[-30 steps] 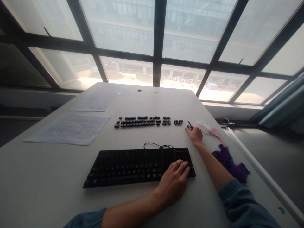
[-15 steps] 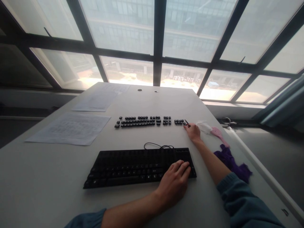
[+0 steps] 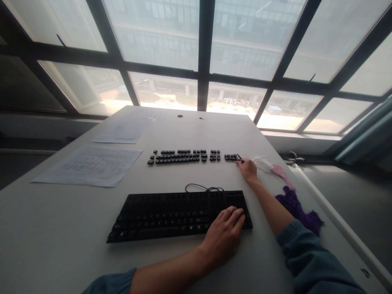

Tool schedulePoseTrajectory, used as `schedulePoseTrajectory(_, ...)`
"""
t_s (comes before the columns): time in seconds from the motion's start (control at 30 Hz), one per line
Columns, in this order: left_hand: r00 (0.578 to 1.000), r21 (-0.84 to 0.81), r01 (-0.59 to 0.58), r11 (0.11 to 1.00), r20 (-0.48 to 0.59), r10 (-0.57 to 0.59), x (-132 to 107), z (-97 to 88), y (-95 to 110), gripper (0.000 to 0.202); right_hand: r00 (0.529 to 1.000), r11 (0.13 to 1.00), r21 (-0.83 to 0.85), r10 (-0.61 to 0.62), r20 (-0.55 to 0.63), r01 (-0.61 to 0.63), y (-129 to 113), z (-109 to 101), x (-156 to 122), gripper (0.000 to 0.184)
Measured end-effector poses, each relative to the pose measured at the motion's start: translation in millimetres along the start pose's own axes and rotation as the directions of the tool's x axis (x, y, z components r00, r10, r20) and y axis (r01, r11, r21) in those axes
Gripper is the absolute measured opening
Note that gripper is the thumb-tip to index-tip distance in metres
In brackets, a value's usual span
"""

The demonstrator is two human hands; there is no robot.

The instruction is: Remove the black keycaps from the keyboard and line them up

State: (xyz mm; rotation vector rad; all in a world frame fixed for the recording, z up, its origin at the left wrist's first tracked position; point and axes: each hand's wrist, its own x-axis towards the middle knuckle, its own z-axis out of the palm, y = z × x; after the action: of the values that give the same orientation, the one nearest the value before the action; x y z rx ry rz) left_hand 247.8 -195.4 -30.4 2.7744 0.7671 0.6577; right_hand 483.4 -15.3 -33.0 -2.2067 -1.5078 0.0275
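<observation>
White table (image 3: 67,228): right hand (image 3: 247,170) pinches dark object (image 3: 240,158) by keycaps (image 3: 178,159) beyond keyboard (image 3: 165,216); left hand (image 3: 226,229) atop keyboard, grip unclear. Light touch should protect alignment.

Paper sheets (image 3: 87,166) at left, crumpled purple cloth (image 3: 297,210) near pink paddle-shaped item (image 3: 278,170), dark-framed windows (image 3: 241,36) beyond

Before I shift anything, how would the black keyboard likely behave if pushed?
The keyboard should slide rather than tip, lying wide and low on the table. Its outline is straight, so it would probably move stiffly as one piece. The thin, looped cable behind it looks floppy and might trail.
</observation>
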Motion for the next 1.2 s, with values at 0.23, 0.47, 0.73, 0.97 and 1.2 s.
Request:
schedulePoseTrajectory(0.23,1.0,-0.007,0.0,1.0,0.007,0.0,-1,-1.0,1,0.047,1.0,1.0,0.021,-0.014,-0.016,0.015,4,5,0,0.025)
schedulePoseTrajectory(0.47,1.0,-0.02,0.0,1.0,0.012,0.0,0,-2.4,0,0.046,0.998,0.996,0.089,-0.019,-0.056,0.024,6,6,-2,0.022)
schedulePoseTrajectory(0.73,0.999,-0.016,-0.03,0.999,-0.04,0.029,1,-19.1,10,0.044,0.983,0.957,0.286,0.016,-0.182,0.037,14,-13,-26,0.039)
schedulePoseTrajectory(0.97,0.984,-0.014,0.081,0.997,-0.158,-0.082,-14,-67.6,-14,0.036,0.979,0.853,0.504,-0.042,-0.201,0.14,27,-61,-56,0.036)
schedulePoseTrajectory(1.2,0.872,0.071,0.426,0.902,-0.296,-0.389,-98,-145.2,-116,0.03,0.898,0.821,0.456,-0.144,-0.415,0.343,3,-105,-84,0.032)
